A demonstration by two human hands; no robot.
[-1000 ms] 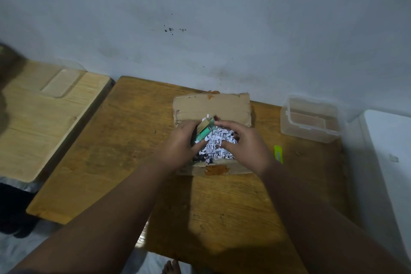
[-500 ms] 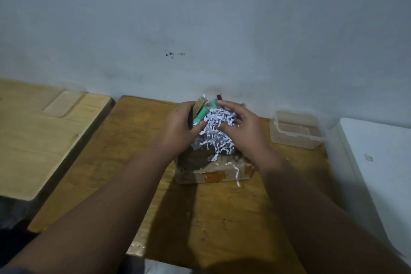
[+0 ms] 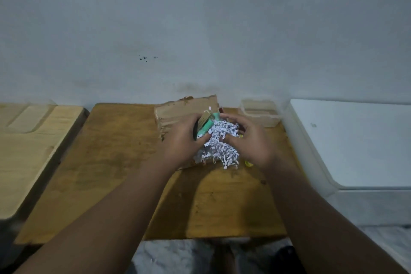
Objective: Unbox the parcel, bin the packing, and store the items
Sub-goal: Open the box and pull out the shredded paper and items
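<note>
A pale wall fills the upper half of the frame. Below it, the brown wooden table spans the centre, its near edge running across the lower middle and its left edge slanting toward the lower left. Wide bare wood lies left of the hands and in front of them; the right strip of the table is narrow, hemmed by a white lidded bin at the right of the frame. A lighter wooden board sits at the left, parted from the table by a dark gap.

The cardboard parcel stands at the table's far edge, centre frame, its worn brown flap raised against the wall with torn, glue-stained margins. A clear plastic container sits just right of it, near the wall.

A clump of white shredded paper is held between both hands above the parcel, strands dangling toward the table. The left hand is clasped around the clump's left side and also grips a green tube-like item with a tan flat piece beside it; the green item's long axis tilts from lower left to upper right, its upper end toward the wall. The right hand is curled on the clump's right side, fingers pressed into the shreds. A small yellow object peeks out below the right hand; what it is cannot be told.
</note>
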